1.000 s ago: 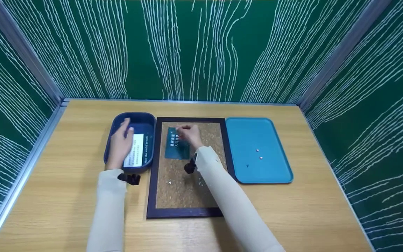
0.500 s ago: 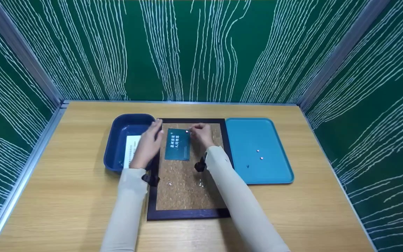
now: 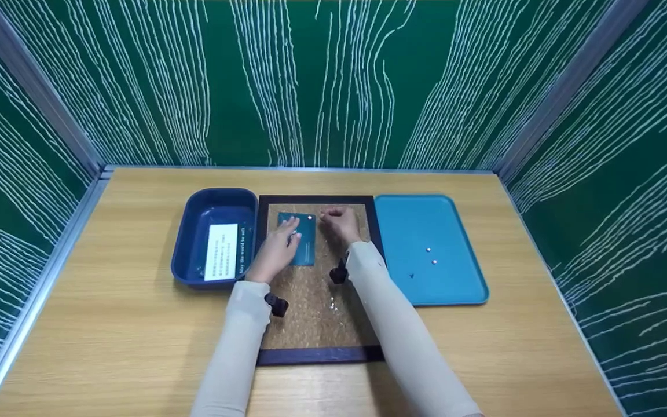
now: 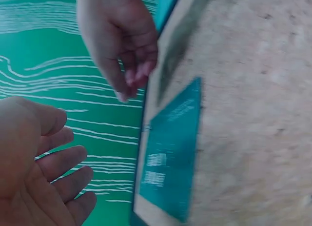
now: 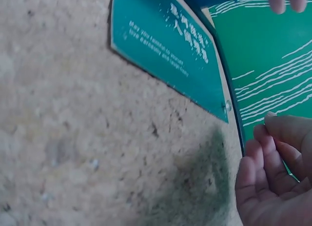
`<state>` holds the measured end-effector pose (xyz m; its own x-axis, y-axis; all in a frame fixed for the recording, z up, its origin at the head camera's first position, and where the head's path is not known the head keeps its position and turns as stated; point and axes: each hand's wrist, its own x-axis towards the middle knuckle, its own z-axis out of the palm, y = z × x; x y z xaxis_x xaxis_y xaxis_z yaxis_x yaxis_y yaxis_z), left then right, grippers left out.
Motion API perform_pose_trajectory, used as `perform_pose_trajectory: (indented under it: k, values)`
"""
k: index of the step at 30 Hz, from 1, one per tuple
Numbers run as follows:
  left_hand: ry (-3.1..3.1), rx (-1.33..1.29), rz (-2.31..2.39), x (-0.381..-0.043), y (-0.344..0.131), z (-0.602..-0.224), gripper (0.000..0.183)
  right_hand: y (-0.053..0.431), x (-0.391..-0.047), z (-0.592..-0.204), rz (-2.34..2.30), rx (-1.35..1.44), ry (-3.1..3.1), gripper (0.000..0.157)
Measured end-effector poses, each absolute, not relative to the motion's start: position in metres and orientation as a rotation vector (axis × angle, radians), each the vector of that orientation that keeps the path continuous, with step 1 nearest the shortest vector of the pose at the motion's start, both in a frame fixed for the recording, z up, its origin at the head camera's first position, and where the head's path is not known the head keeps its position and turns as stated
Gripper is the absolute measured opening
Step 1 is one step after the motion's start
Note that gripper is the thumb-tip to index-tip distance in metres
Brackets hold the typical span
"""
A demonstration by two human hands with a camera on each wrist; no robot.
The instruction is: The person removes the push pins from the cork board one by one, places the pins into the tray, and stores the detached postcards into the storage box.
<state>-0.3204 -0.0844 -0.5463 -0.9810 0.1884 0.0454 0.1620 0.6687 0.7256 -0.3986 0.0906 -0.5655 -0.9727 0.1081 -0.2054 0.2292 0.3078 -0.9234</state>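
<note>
A dark green card (image 3: 304,249) with white lettering lies on the framed cork board (image 3: 304,315). A small pale pushpin (image 3: 310,218) sits in the card's upper right corner. My left hand (image 3: 277,250) extends over the card's left part with fingers spread loosely, covering some of the lettering; in the left wrist view its fingers hold nothing. Just right of the pinned corner is my right hand (image 3: 342,223), its fingers loosely bent. The right wrist view shows that hand (image 5: 278,172) apart from the pin (image 5: 227,105), with nothing visible between thumb and forefinger.
A navy tub (image 3: 182,255) at the left holds a white-and-green card (image 3: 222,252). On the right, a blue tray (image 3: 420,223) carries a few small pins (image 3: 434,262). Small clear bits (image 3: 333,304) lie on the cork. Green patterned panels stand behind and beside the table.
My left hand has moved right from the tub onto the card. My right hand has drawn off the card's upper right corner to the right, leaving the pushpin there in sight.
</note>
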Motion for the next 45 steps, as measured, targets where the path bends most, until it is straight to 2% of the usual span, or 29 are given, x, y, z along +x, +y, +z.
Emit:
perform_pose_trajectory:
  k: [11, 23, 35, 45]
  values:
    - [2.759, 0.268, 1.218, -0.326, -0.084, -0.577, 0.045, 0.088, -0.4, -0.57, -1.747, 0.332, 2.385, 0.018]
    - [2.725, 0.307, 1.189, -0.331, -0.085, -0.587, 0.045, 0.08, -0.405, -0.572, -1.717, 0.253, 2.4, 0.014]
    - [2.764, 0.296, 1.103, -0.329, -0.083, -0.589, 0.044, 0.068, -0.415, -0.577, -1.716, 0.344, 2.326, 0.012]
    - [2.775, 0.352, 1.092, -0.331, -0.081, -0.589, 0.043, 0.068, -0.418, -0.581, -1.555, 0.088, 2.582, 0.016]
